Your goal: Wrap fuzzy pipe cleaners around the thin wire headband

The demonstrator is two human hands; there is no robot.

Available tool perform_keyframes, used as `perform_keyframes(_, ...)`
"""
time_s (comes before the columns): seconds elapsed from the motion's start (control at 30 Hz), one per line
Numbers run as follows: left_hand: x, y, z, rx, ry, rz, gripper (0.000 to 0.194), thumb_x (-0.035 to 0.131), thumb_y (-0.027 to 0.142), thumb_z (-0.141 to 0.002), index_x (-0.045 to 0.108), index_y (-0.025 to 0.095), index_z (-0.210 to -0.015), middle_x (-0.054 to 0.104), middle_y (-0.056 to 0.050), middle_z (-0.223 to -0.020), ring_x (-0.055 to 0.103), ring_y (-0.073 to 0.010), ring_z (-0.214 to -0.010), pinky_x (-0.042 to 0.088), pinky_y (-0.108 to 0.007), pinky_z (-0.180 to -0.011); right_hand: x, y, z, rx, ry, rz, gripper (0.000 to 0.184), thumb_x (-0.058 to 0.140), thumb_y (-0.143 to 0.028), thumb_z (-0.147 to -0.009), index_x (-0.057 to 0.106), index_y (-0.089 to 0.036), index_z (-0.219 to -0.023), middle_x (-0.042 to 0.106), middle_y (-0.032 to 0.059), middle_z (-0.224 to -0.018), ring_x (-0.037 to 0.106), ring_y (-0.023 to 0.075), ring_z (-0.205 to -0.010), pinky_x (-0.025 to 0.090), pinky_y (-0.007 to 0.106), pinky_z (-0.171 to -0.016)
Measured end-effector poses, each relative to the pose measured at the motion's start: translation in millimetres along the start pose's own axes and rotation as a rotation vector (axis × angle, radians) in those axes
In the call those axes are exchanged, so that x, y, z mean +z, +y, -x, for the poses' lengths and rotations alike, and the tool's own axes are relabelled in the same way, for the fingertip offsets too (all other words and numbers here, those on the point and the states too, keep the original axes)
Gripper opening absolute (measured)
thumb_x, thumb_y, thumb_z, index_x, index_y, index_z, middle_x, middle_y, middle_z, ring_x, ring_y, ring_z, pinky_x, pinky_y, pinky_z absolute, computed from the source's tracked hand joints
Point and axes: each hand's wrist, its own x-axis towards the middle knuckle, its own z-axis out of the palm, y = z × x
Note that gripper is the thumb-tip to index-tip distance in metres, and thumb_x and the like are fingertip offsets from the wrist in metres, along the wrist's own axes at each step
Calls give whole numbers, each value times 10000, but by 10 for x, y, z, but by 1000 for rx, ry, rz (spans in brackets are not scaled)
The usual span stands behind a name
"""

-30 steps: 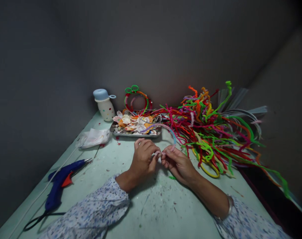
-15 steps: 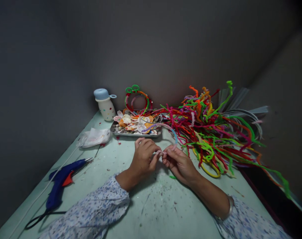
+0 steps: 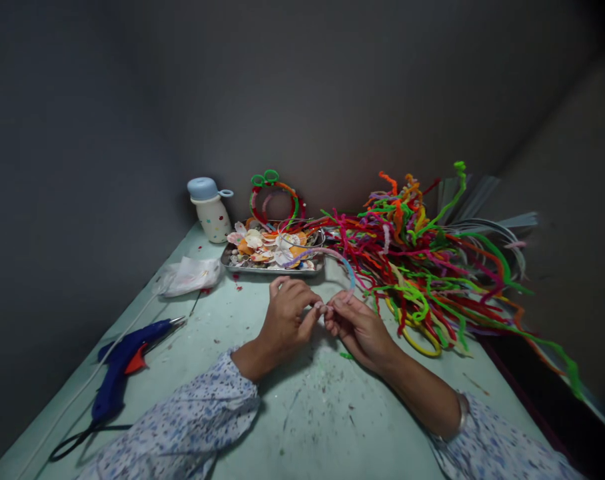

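My left hand [image 3: 290, 313] and my right hand [image 3: 360, 327] meet over the middle of the table, fingertips almost touching. Between them both pinch a pale pink pipe cleaner [image 3: 323, 306], mostly covered by the fingers. A thin curved band [image 3: 351, 270] rises from my right hand and arcs left over the tray. It is wrapped in fuzzy blue, pink and purple, and looks like a headband. My right fingers close around its near end, where the pink strand is.
Behind the hands stands a metal tray [image 3: 272, 271] of shells. To its left is a bottle [image 3: 212, 217]; wrapped headbands [image 3: 297, 203] lean behind. Many pipe cleaners [image 3: 407, 260] heap on the right. A blue glue gun [image 3: 113, 373] with its cord and a plastic bag [image 3: 190, 277] lie left.
The fingertips have shifted very slightly at the pink pipe cleaner, and less of the strand shows between them. Everything else stays in place.
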Motion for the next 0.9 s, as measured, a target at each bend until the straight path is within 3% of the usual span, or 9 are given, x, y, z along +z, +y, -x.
perform_keyframes(0.37, 30, 24, 1, -43, 32, -21, 70, 533, 226, -857, 595, 202, -834, 639, -20, -821, 547, -195, -884, 326, -420, -917, 4, 3, -2, -16, 33, -3, 180, 697, -323, -774, 602, -170, -774, 624, 2, -699, 565, 92, -581, 449, 185, -520)
perform_keyframes(0.53, 17, 36, 3, -32, 181, -37, 220, 616, 242, -805, 554, 206, -1013, 616, -66, -1017, 517, -227, -1013, 365, -405, -901, -12, -14, -20, 3, 64, -104, 133, 697, -278, -779, 615, -174, -768, 622, -2, -691, 565, 87, -586, 449, 177, -519)
perform_keyframes(0.7, -1, 58, 25, -5, 307, -97, 132, 644, 251, -792, 581, 222, -904, 601, -53, -979, 512, -229, -1010, 362, -415, -904, -39, -26, -40, 13, 67, -176, 102, 696, -239, -779, 614, -181, -762, 625, -7, -701, 565, 82, -591, 453, 171, -510)
perform_keyframes(0.8, -1, 58, 39, 83, 278, -148, 65, 640, 214, -795, 633, 247, -850, 619, -20, -884, 528, -211, -942, 344, -424, -909, -44, -27, -44, 10, 75, -178, 121, 713, -245, -762, 608, -184, -759, 619, -12, -704, 560, 79, -587, 458, 173, -515)
perform_keyframes(0.9, -1, 53, 47, 158, 242, -192, 122, 628, 185, -803, 661, 275, -880, 653, 2, -844, 543, -197, -923, 303, -448, -962, -44, -19, -43, 12, 68, -172, 130, 714, -261, -763, 606, -189, -760, 614, -15, -698, 556, 79, -583, 460, 177, -516)
